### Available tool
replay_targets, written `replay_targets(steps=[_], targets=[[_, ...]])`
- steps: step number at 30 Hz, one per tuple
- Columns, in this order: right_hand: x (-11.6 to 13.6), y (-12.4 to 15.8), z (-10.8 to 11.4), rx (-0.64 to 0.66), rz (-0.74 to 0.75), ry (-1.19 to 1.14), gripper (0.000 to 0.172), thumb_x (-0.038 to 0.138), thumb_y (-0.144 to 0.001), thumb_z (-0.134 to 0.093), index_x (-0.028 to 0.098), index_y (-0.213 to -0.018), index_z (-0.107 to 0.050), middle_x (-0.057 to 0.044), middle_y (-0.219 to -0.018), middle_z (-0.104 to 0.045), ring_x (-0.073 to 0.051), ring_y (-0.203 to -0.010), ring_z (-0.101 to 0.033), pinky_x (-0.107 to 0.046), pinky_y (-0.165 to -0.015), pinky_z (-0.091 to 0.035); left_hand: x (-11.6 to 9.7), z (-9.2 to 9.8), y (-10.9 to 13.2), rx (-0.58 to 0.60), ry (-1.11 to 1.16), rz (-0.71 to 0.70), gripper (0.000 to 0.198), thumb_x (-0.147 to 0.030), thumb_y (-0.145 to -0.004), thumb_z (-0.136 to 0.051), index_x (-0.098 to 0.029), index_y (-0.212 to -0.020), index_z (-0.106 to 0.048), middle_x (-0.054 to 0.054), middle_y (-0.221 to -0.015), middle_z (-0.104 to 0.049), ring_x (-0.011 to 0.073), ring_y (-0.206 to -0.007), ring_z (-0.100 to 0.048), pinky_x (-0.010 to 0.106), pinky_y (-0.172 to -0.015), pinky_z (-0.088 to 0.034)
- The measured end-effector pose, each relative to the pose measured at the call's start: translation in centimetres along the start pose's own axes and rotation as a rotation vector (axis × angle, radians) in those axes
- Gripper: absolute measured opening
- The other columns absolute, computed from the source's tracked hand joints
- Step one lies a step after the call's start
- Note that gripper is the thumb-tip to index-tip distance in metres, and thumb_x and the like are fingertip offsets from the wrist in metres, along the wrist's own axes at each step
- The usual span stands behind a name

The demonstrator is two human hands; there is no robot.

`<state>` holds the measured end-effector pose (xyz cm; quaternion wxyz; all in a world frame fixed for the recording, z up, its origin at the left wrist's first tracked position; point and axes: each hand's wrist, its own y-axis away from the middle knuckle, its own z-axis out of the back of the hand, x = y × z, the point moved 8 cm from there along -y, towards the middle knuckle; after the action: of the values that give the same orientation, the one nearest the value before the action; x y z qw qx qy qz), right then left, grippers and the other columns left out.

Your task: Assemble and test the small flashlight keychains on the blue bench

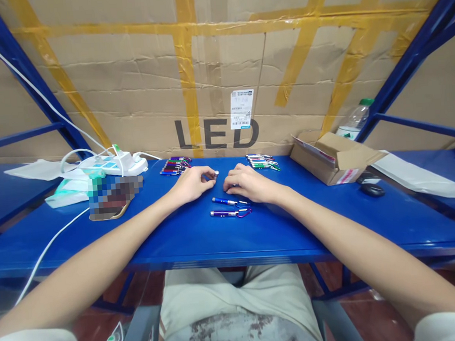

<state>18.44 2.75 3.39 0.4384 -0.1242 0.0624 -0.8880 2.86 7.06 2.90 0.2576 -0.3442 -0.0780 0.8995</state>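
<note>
My left hand (193, 182) rests on the blue table (177, 236) with its fingers pinched on a small silver keychain flashlight (213, 174). My right hand (246, 183) lies beside it, fingers curled down on the table; what is under them is hidden. Just in front of my right hand lie a blue keychain flashlight (225, 201) and a purple keychain flashlight (223, 213) with clips. A pile of coloured flashlights (175, 165) sits behind my left hand, and another pile of flashlights (262, 161) behind my right.
A white power strip (115, 163) with cables and white packets lies at the left, next to a blurred flat object (110, 198). An open cardboard box (335, 157), a plastic bottle (354, 118) and a black mouse (372, 189) are at the right. A taped cardboard wall stands behind.
</note>
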Motion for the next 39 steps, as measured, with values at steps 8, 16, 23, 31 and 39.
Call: replay_targets(steps=[8, 16, 23, 31, 39], targets=[[-0.9, 0.5, -0.2, 0.068, -0.225, -0.013, 0.009, 0.026, -0.104, -0.064, 0.021, -0.098, -0.067, -0.010, -0.105, -0.073, -0.032, -0.110, -0.052, -0.041, -0.092, -0.033, -0.3, -0.2, 0.1, 0.026, -0.020, -0.005, 0.026, -0.032, -0.090, -0.074, -0.021, -0.111, -0.083, 0.005, -0.109, -0.086, 0.0226, -0.088, -0.077, 0.032, -0.082, -0.055], [-1.6, 0.7, 1.7, -0.105, -0.155, -0.072, 0.004, 0.021, -0.101, -0.060, 0.022, -0.098, -0.062, -0.009, -0.104, -0.073, -0.029, -0.104, -0.057, -0.039, -0.089, -0.040, -0.4, -0.4, 0.1, 0.045, -0.028, -0.002, 0.025, -0.033, -0.091, -0.072, -0.021, -0.110, -0.083, 0.005, -0.110, -0.086, 0.0233, -0.089, -0.076, 0.034, -0.082, -0.055], [-2.6, 0.7, 1.5, -0.130, -0.129, -0.164, 0.008, 0.014, -0.096, -0.064, 0.021, -0.099, -0.064, -0.005, -0.098, -0.076, -0.023, -0.092, -0.065, -0.033, -0.084, -0.045, -0.3, -1.0, 0.0, 0.083, 0.056, -0.042, 0.024, -0.037, -0.090, -0.074, -0.019, -0.105, -0.082, 0.005, -0.104, -0.086, 0.0215, -0.084, -0.073, 0.033, -0.080, -0.053], [-1.2, 0.6, 1.2, -0.119, -0.073, -0.185, 0.017, 0.006, -0.091, -0.067, 0.022, -0.098, -0.064, -0.004, -0.098, -0.075, -0.020, -0.085, -0.068, -0.029, -0.077, -0.047, -0.2, -0.8, 0.0, 0.077, 0.053, -0.007, 0.022, -0.036, -0.089, -0.075, -0.020, -0.102, -0.081, 0.004, -0.104, -0.085, 0.0212, -0.083, -0.071, 0.033, -0.079, -0.051], [-1.8, 0.5, 0.7, -0.051, -0.107, -0.321, 0.018, 0.012, -0.088, -0.077, 0.021, -0.098, -0.066, -0.002, -0.090, -0.075, -0.020, -0.082, -0.070, -0.030, -0.076, -0.050, -0.2, -0.6, 0.0, 0.069, 0.047, 0.003, 0.021, -0.036, -0.089, -0.076, -0.020, -0.101, -0.081, 0.004, -0.104, -0.085, 0.0219, -0.085, -0.073, 0.034, -0.080, -0.052]])
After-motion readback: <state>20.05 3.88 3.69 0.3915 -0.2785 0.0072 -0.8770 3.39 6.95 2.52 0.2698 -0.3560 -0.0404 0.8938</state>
